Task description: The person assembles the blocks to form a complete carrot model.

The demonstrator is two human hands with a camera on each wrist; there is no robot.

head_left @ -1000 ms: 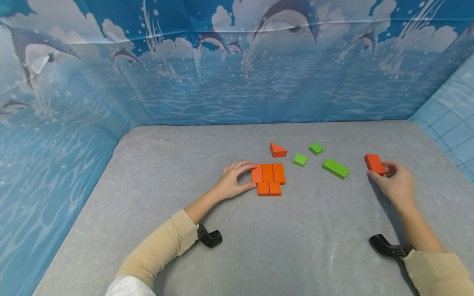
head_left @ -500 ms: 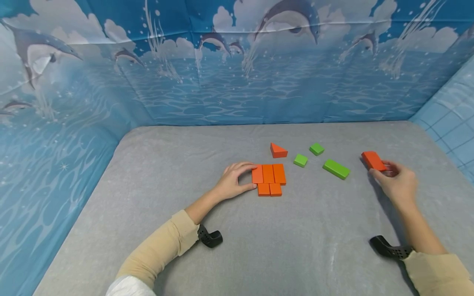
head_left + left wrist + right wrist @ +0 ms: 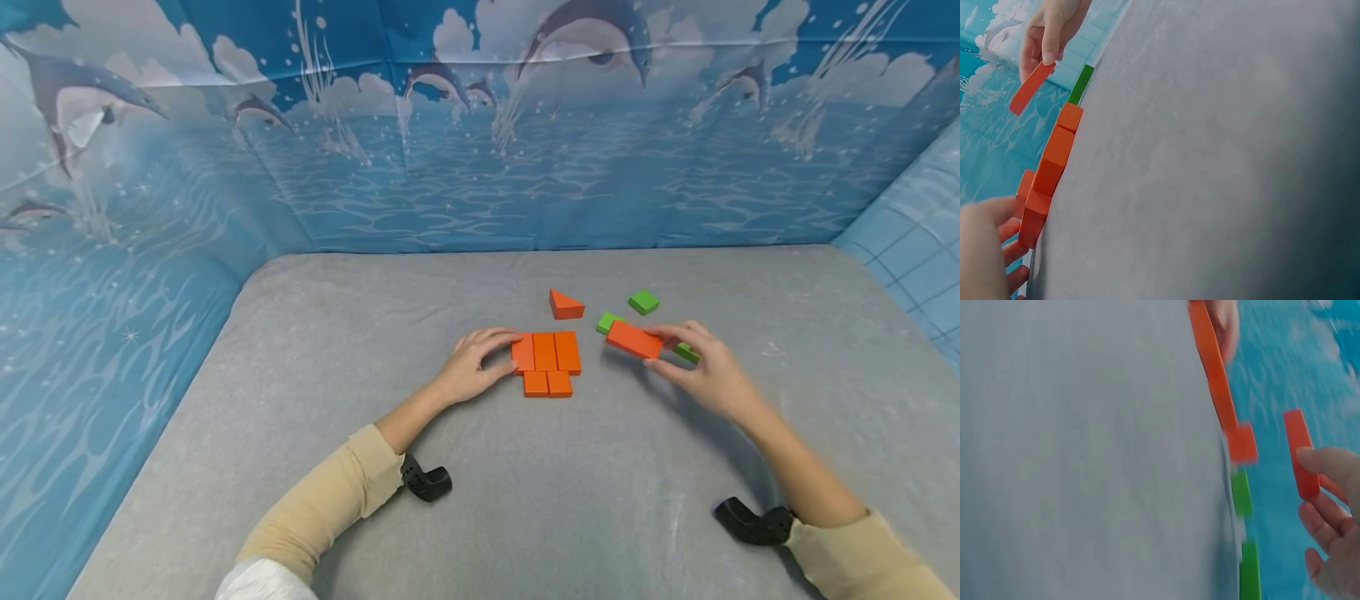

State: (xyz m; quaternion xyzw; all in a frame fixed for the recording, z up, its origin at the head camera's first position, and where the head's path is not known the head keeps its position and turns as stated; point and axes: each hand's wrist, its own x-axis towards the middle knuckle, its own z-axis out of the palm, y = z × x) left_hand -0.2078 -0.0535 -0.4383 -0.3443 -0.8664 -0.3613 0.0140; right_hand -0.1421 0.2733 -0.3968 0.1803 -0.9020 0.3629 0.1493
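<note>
In the head view, several orange blocks (image 3: pixel 545 352) lie flat against each other in two rows on the grey cloth. My left hand (image 3: pixel 471 367) is at the left end of the upper row, its thumb and index finger bent round the leftmost orange block (image 3: pixel 523 353). Off to the right, my right hand (image 3: pixel 708 371) pinches a red-orange rectangular block (image 3: pixel 633 339) by its right end, raised above the cloth. The right wrist view shows that same red block (image 3: pixel 1299 453) between thumb and fingers. Part of a long green block (image 3: pixel 686 352) is hidden behind the right hand.
An orange triangular block (image 3: pixel 566 306) lies behind the rows. Two small green blocks stand to its right: one (image 3: pixel 643 302) farther back, the other (image 3: pixel 607 322) partly covered by the held block. A blue dolphin-print curtain (image 3: pixel 480 167) borders the grey surface (image 3: pixel 570 500).
My right hand has carried the red-orange block leftward from the far right, over the green blocks. The left hand has stayed at the orange rows.
</note>
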